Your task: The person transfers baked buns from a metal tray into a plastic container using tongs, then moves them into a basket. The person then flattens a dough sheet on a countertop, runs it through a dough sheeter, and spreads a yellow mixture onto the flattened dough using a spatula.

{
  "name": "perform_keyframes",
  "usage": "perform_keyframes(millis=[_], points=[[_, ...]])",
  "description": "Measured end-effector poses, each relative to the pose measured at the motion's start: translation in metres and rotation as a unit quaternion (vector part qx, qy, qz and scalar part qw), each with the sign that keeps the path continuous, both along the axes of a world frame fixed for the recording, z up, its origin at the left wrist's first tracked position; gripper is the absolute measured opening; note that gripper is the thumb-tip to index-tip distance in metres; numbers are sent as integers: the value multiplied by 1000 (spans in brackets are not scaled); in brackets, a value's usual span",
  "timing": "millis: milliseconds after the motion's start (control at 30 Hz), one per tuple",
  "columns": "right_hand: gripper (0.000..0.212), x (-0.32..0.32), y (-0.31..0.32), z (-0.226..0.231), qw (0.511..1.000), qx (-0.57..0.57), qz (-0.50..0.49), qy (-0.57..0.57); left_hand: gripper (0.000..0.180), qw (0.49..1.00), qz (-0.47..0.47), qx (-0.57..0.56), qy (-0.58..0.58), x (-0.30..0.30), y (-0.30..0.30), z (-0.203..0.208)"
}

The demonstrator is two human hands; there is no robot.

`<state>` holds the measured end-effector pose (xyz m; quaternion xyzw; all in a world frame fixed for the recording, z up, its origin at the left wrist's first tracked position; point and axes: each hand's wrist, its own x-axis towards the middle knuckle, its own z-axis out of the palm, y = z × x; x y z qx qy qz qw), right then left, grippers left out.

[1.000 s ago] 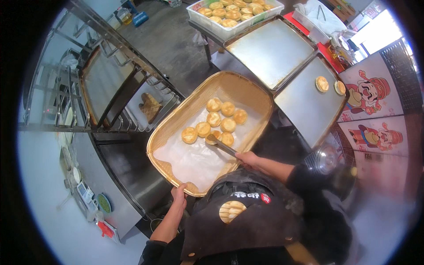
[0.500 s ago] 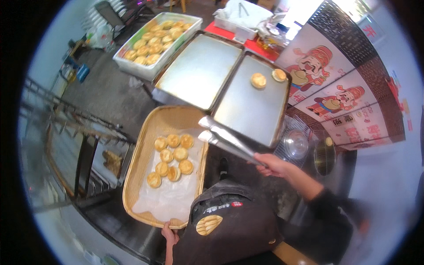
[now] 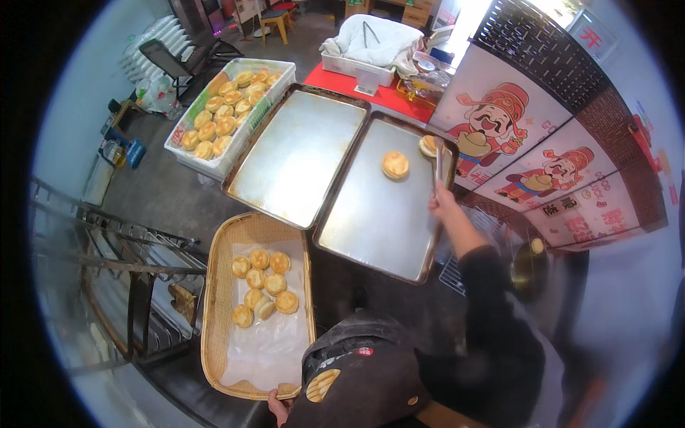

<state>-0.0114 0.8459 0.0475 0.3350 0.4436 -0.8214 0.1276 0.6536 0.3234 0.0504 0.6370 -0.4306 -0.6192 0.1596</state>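
My left hand (image 3: 280, 405) is closed on the near rim of a woven basket (image 3: 212, 335). Several round golden pastries (image 3: 275, 284) lie in the basket on white paper (image 3: 260, 353). My right hand (image 3: 442, 202) grips metal tongs (image 3: 438, 170) over the right baking tray (image 3: 371, 235). The tongs' tips are at a pastry (image 3: 428, 145) in the tray's far right corner; whether they pinch it I cannot tell. Another pastry (image 3: 395, 165) sits on the tray to its left.
A bare baking tray (image 3: 292, 157) stands left of the first. Beyond it is a white crate (image 3: 278, 96) full of pastries. A cloth-covered tub (image 3: 371, 44) rests on a red surface (image 3: 335, 84). A printed folding screen (image 3: 528, 135) borders the right side; metal racks (image 3: 135, 271) stand left.
My right hand has carried the tongs from beside the basket out to the pastry in the tray's far corner. The view has shifted; my left hand still holds the basket.
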Motion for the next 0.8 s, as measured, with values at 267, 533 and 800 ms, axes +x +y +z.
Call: perform_keyframes(millis=[267, 533, 800], points=[[37, 62, -17, 1, 989, 126, 80, -2, 19, 994, 69, 87, 9, 22, 40, 24], [38, 222, -39, 94, 894, 134, 418, 92, 38, 989, 45, 116, 84, -23, 43, 8], [39, 273, -220, 37, 666, 133, 732, 55, 35, 992, 2, 111, 52, -50, 33, 9]])
